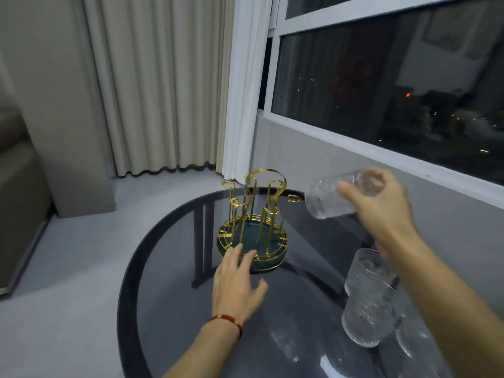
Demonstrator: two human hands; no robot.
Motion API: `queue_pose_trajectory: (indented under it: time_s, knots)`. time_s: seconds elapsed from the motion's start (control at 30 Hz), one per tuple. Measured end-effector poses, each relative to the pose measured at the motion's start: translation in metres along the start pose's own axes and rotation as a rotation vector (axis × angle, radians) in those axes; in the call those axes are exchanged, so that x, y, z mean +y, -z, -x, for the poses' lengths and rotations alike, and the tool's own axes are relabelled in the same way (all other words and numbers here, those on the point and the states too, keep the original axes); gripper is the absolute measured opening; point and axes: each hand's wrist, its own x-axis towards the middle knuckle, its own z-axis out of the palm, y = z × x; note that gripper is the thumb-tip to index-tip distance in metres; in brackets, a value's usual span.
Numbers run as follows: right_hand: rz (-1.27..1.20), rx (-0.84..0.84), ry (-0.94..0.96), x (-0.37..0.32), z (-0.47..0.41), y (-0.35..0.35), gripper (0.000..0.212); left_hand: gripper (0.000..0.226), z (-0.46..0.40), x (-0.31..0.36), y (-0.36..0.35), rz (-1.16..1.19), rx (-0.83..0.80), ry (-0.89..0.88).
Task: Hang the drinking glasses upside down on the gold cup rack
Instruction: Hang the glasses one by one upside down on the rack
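Note:
The gold cup rack (pixel 252 214) with a dark green round base stands on the round dark glass table (pixel 169 268); its prongs carry nothing. My left hand (pixel 237 282) rests flat, fingers spread, against the rack's front rim. My right hand (pixel 381 205) holds a clear textured drinking glass (pixel 326 199) tilted on its side in the air, just right of the rack's top, mouth toward the rack. More textured glasses (pixel 368 296) stand at the table's right, partly hidden under my right forearm.
A grey wall with a dark window (pixel 381 85) runs close along the table's right side. Beige and white curtains (pixel 177 85) hang behind the rack. A sofa edge (pixel 16 186) shows at far left. Pale floor surrounds the table.

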Motion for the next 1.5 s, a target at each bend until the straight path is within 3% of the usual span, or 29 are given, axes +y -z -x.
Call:
queue_pose_trajectory:
  time_s: [0.07,0.23,0.47,0.73,0.93,1.03,1.2,1.37,1.5]
  knots:
    - [0.013,0.004,0.063,-0.025,-0.028,-0.015,0.063,0.071,0.001,-0.008,-0.009,-0.128,-0.070,-0.025]
    - [-0.007,-0.100,0.139,-0.070,-0.090,-0.090,0.071,0.072,-0.001,-0.016,-0.015,-0.192,-0.064,-0.054]
    - [0.217,-0.310,0.119,-0.072,-0.121,-0.174,0.077,0.074,-0.003,-0.018,-0.020,-0.201,-0.040,-0.059]
    - [0.569,-0.644,0.086,-0.059,-0.118,-0.210,0.066,0.075,-0.003,-0.018,-0.025,-0.224,-0.019,-0.043]
    - [0.788,-0.915,-0.102,-0.068,-0.128,-0.218,0.074,0.078,-0.004,-0.020,-0.028,-0.235,-0.032,-0.031]
    - [0.888,-0.994,-0.105,-0.072,-0.129,-0.223,0.076,0.078,-0.004,-0.021,-0.030,-0.248,-0.030,-0.030]
    - [0.795,-0.964,-0.070,-0.065,-0.132,-0.222,0.073,0.076,-0.004,-0.017,-0.027,-0.257,-0.034,-0.029]
    - [0.533,-0.596,0.190,-0.054,-0.120,-0.200,0.037,0.071,0.000,-0.011,-0.024,-0.300,-0.027,-0.031]
    - [0.387,-0.338,0.301,-0.052,-0.084,-0.152,0.027,0.070,0.000,-0.007,-0.018,-0.330,-0.048,-0.010]
